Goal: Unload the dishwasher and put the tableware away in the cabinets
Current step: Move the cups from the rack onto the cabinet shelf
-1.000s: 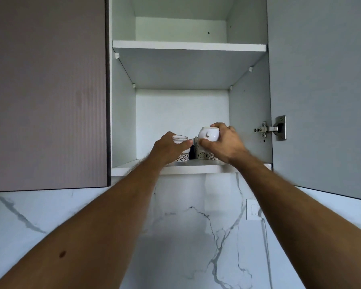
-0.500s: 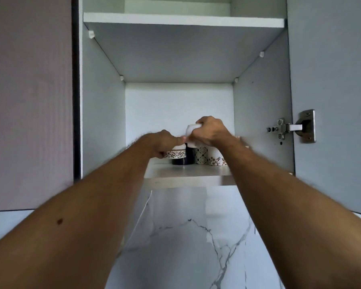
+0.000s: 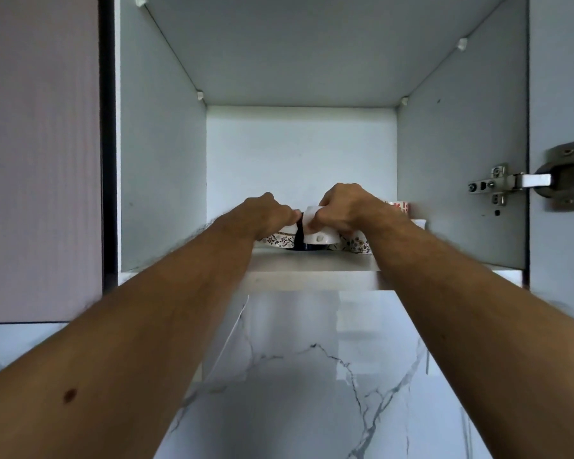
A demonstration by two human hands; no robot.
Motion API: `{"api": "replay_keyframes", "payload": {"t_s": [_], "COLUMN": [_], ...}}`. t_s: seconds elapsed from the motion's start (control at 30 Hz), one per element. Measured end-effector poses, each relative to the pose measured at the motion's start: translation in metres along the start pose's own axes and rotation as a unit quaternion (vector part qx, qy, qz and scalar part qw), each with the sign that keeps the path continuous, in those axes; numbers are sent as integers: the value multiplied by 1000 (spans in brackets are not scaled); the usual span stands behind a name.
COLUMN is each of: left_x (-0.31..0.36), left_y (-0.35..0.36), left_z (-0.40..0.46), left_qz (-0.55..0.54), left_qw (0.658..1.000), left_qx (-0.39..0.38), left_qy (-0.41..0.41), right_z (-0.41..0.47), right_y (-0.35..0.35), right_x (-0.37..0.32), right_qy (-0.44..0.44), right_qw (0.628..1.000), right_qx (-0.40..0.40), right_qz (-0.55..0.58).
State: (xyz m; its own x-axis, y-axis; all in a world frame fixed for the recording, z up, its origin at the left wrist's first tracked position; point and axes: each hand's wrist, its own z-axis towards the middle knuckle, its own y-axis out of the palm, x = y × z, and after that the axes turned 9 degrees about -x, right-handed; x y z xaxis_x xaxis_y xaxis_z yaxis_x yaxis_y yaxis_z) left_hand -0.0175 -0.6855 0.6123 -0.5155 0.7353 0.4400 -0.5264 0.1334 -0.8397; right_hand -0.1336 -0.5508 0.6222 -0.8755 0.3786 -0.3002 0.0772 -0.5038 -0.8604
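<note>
Both arms reach up into an open wall cabinet. My right hand [image 3: 347, 207] grips a plain white cup [image 3: 318, 231] from above, low over the bottom shelf [image 3: 312, 265]. My left hand [image 3: 265, 215] holds a small cup with a floral band [image 3: 280, 240], which stands on or just above the shelf; its top is hidden by my fingers. A dark cup [image 3: 299, 238] sits between the two. More patterned cups [image 3: 358, 245] stand behind my right wrist, and a red-patterned one [image 3: 400, 207] is further right.
The cabinet door [image 3: 560, 94] hangs open on the right with its metal hinge [image 3: 524, 180]. A closed pink-grey door [image 3: 40, 144] is on the left. An upper shelf [image 3: 312, 44] spans overhead. Marble backsplash [image 3: 312, 376] lies below the shelf.
The view has moved closer and tilted lower into the cabinet. Both hands have pushed deeper over the shelf, and the white cup in my right hand has come down towards the shelf.
</note>
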Motion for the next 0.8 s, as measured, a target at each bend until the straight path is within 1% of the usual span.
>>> {"api": "replay_keyframes", "payload": {"t_s": [0.17,0.33,0.47,0.57,0.63,0.73,0.77,0.8], "left_x": [-4,-3,-6,-5,-3,-2,-3,-2], "left_y": [4,7,7,6,5,4,4,4], "left_z": [6,2,-1,-4,-9,-16,-17,-19], "left_qz": [-3,-11,-31,-51,-74,-125,-134,-142], "left_qw": [1000,1000,999,998,996,988,986,983], "left_qx": [-14,-23,-29,-12,12,53,62,71], "left_qy": [-4,-2,12,28,47,72,83,94], "right_z": [1,3,2,-2,-4,-7,-7,-7], "right_y": [5,10,11,10,11,12,11,10], "right_x": [0,0,1,-3,-5,-4,-3,-1], "right_qy": [9,-2,-18,-19,-22,-21,-24,-32], "right_qw": [999,997,997,999,999,998,998,999], "right_qx": [-25,-62,-63,-44,-38,-52,-48,-28], "right_qz": [-28,-45,-28,-17,-15,-19,-17,-9]}}
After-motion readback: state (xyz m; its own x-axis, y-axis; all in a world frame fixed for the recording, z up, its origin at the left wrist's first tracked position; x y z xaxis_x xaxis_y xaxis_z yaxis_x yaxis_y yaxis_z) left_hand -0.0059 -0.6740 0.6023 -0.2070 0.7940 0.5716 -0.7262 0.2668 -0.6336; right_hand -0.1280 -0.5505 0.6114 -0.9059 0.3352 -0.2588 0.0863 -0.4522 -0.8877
